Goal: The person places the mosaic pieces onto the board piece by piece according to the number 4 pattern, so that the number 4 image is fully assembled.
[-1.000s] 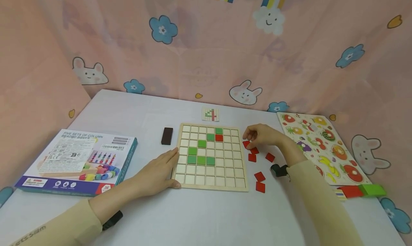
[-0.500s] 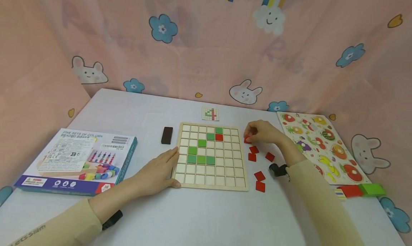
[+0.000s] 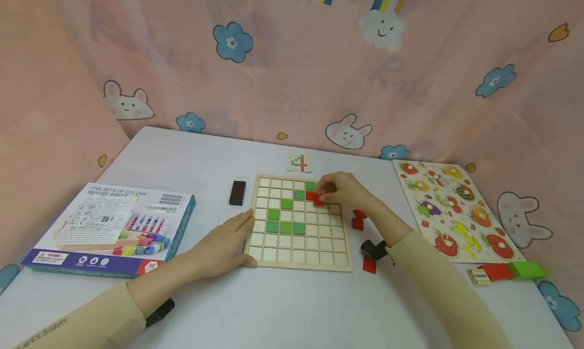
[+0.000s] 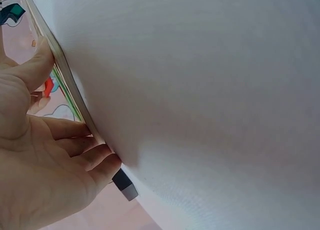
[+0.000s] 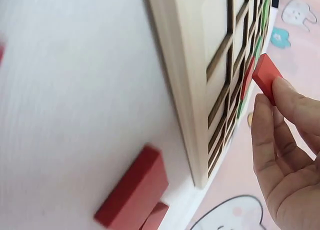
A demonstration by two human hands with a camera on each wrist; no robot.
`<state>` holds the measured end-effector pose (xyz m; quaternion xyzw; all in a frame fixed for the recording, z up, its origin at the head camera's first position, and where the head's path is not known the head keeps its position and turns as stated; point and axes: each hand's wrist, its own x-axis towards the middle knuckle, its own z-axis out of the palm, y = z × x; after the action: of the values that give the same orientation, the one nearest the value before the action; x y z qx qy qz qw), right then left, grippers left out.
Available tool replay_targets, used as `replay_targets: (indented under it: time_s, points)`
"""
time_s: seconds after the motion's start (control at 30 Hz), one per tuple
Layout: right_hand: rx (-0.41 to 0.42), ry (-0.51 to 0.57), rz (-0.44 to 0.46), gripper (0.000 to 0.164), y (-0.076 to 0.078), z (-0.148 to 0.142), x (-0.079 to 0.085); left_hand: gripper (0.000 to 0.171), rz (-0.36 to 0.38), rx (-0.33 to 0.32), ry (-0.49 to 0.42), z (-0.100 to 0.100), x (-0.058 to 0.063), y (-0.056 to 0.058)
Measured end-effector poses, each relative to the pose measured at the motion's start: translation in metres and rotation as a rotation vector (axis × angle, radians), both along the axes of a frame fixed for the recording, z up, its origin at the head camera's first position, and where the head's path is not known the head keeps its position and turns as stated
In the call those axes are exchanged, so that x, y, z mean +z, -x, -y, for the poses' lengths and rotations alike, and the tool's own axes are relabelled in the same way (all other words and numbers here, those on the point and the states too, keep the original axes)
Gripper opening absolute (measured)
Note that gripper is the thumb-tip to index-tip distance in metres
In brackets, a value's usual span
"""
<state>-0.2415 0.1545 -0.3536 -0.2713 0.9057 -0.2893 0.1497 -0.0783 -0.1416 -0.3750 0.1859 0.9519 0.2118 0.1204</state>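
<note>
A wooden grid board (image 3: 296,266) lies on the white table, with several green tiles (image 3: 285,228) and one red tile in its cells. My left hand (image 3: 224,244) rests along the board's left edge, its thumb and fingers touching the rim, as the left wrist view also shows. Between thumb and fingers my right hand (image 3: 341,190) pinches a red square tile (image 5: 267,77). It holds this tile over the upper right cells, close beside the red tile set in the board. More loose red tiles (image 3: 358,223) lie right of the board, some partly hidden by the right arm.
A small pattern card (image 3: 298,163) lies behind the board and a dark brown block (image 3: 237,193) to its left. A boxed toy (image 3: 109,232) occupies the left side. On the right are a fruit picture board (image 3: 456,207) and a green block (image 3: 527,271).
My right hand has picked up a red tile from the table beside the board and carried it left over the upper right cells. The left hand stays on the board's edge.
</note>
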Motion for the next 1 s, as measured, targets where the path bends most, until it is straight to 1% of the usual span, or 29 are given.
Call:
replay_targets:
  time_s: [0.1, 0.33, 0.47, 0.67, 0.83, 1.0]
  points:
    - [0.029, 0.001, 0.004, 0.011, -0.004, 0.007, -0.001, 0.093, -0.001, -0.004, 0.001, 0.0, 0.0, 0.0]
    - [0.002, -0.037, 0.027, 0.008, -0.01, 0.019, -0.003, 0.094, 0.012, 0.007, 0.001, 0.0, -0.001, 0.0]
    - [-0.009, -0.055, 0.006, 0.005, -0.013, 0.022, -0.004, 0.094, 0.012, 0.008, 0.003, 0.0, -0.001, 0.0]
    - [-0.019, -0.077, -0.029, 0.004, -0.012, 0.023, -0.008, 0.094, 0.004, 0.002, 0.007, 0.0, -0.002, 0.0]
    - [-0.007, -0.093, -0.047, 0.005, -0.011, 0.022, -0.012, 0.094, -0.003, 0.002, 0.008, 0.0, -0.001, 0.0]
    - [-0.011, -0.101, -0.062, 0.008, -0.01, 0.013, -0.01, 0.094, -0.003, 0.003, 0.012, 0.0, -0.001, 0.0]
